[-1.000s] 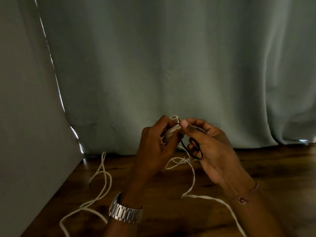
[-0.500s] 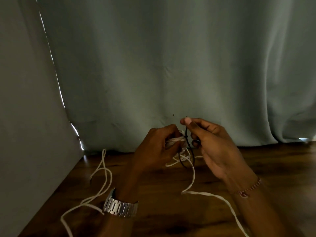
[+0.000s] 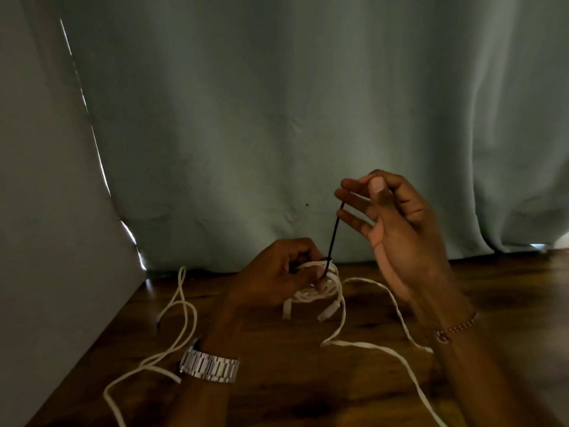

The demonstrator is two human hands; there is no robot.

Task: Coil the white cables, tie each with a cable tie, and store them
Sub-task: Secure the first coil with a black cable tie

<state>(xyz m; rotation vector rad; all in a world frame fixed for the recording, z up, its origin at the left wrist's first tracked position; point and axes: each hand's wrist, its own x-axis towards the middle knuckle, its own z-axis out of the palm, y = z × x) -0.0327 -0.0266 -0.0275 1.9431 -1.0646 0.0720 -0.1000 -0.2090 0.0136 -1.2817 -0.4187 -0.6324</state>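
Head view: the left hand (image 3: 277, 272) grips the coiled white cable (image 3: 320, 291) above the wooden table (image 3: 277, 396); the right hand (image 3: 397, 220) pinches the black cable tie (image 3: 334, 232), drawn taut upward. Best to pull straight, steadily, pinning the loops so none slip free

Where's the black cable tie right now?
In the head view, the cable tie is just right of centre, stretched up from the cable bundle gripped in the left hand to the raised right hand, which pinches its top end.
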